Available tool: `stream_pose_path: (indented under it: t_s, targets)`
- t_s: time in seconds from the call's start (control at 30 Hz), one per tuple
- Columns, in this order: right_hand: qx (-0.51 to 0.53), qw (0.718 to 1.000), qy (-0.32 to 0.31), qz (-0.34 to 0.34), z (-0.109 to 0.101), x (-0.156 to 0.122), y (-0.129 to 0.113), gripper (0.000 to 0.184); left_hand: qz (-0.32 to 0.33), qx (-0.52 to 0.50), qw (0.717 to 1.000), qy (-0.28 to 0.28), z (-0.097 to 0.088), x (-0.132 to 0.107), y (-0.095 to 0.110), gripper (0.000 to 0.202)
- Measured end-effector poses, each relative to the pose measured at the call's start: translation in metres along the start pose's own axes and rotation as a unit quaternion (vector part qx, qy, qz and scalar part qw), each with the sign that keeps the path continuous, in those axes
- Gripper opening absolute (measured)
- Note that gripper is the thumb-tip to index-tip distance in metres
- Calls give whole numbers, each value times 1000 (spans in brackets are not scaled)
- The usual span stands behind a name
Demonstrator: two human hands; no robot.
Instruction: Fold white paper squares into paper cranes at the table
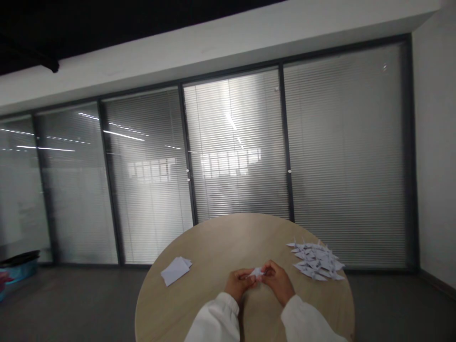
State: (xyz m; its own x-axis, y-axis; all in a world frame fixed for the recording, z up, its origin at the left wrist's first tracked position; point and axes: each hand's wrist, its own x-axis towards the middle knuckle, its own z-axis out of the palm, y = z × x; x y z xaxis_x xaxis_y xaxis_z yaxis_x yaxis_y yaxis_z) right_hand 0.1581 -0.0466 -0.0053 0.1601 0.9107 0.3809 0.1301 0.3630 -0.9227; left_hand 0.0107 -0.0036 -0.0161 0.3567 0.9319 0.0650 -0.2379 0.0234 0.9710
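Both of my hands meet over the near middle of a round wooden table (213,242). My left hand (239,283) and my right hand (277,281) pinch a small folded white paper piece (257,271) between their fingertips. Both hands are closed on it, and white sleeves cover my wrists. The fold's exact shape is too small to make out.
A pile of several folded white paper figures (316,261) lies on the table to the right. A small stack of flat white paper sheets (175,270) lies to the left. Behind the table are glass partitions with blinds (235,152) and a grey floor (71,304).
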Motion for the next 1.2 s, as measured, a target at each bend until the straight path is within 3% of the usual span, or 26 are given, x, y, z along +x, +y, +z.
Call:
stream_pose_path:
  t_s: [0.37,0.5,0.6,0.97,1.2]
  targets:
    - [-41,999,11,9,-4,1,7,18,-9,14,1000,-8,4,-4,5,48]
    - [-57,998,11,15,-5,3,13,18,27,59,998,-18,7,-9,11,44]
    - [-33,999,5,20,-4,3,12,19,42,74,996,-16,10,-12,16,43]
    - [89,994,-26,53,-4,1,0,23,-4,39,999,22,10,-10,15,46]
    - [108,992,-38,47,-5,0,-1,29,9,35,999,20,10,-11,14,43]
